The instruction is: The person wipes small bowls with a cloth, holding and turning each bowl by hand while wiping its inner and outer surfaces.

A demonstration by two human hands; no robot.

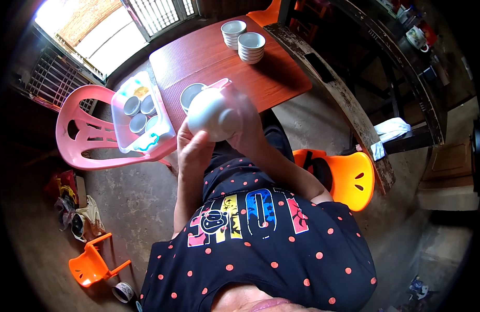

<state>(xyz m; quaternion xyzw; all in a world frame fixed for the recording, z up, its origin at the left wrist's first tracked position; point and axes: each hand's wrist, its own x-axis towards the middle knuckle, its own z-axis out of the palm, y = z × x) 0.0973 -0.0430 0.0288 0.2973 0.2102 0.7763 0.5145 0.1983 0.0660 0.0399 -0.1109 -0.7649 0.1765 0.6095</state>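
Observation:
A white bowl (208, 115) is tilted between my hands above the table's near edge, its outer side and foot ring towards me. My left hand (194, 142) grips its lower left side, the thumb lying on the outside. Blurred by motion, my right hand (247, 126) is against the bowl's right side. A pink piece, apparently cloth (221, 82), shows at the bowl's far rim by my right fingers, which are partly hidden. Just behind the held bowl, another bowl (191, 95) stands upright on the reddish-brown table (208, 52).
Two stacks of white bowls (233, 29) (251, 46) stand at the table's far end. On a pink plastic chair (78, 117), a clear plastic box (119, 134) holds several bowls. An orange chair (351, 179) and a worn wooden bench (337, 99) are to the right. Bags (87, 222) lie at left.

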